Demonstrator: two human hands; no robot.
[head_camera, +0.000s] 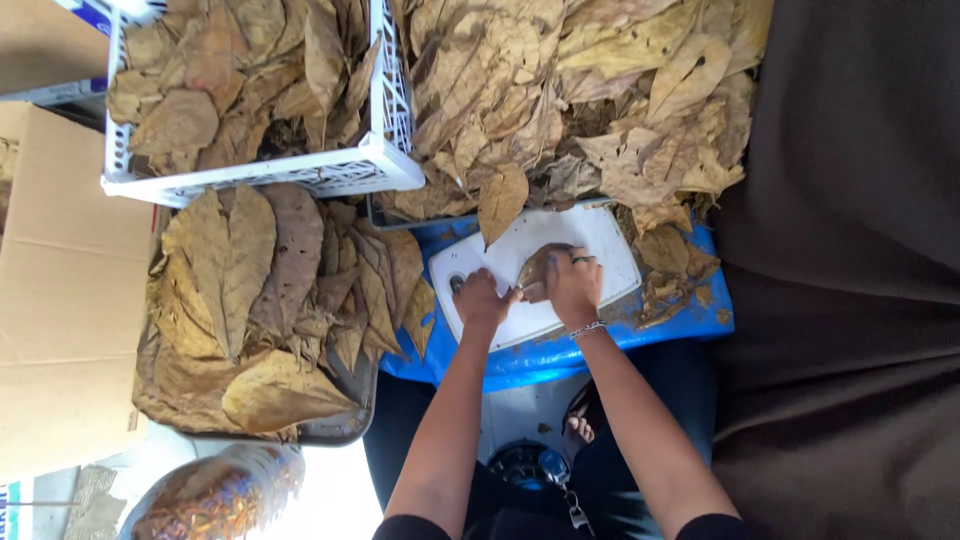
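A white cutting board (600, 240) lies on a blue sheet (545, 355) in front of me. On the board sits a dry brown leaf (537, 266), folded or bunched up. My right hand (573, 285) presses down on that leaf, a ring on one finger and a chain bracelet at the wrist. My left hand (482, 300) is closed at the leaf's left edge, touching it; whether it also holds a tool is hidden by the fingers.
A large heap of dry brown leaves (580, 100) lies behind the board. A white plastic crate (330, 170) of leaves stands at the upper left, above a dark tray (345, 425) piled with leaves. A cardboard box (60, 300) is at far left, dark cloth (850, 300) at right.
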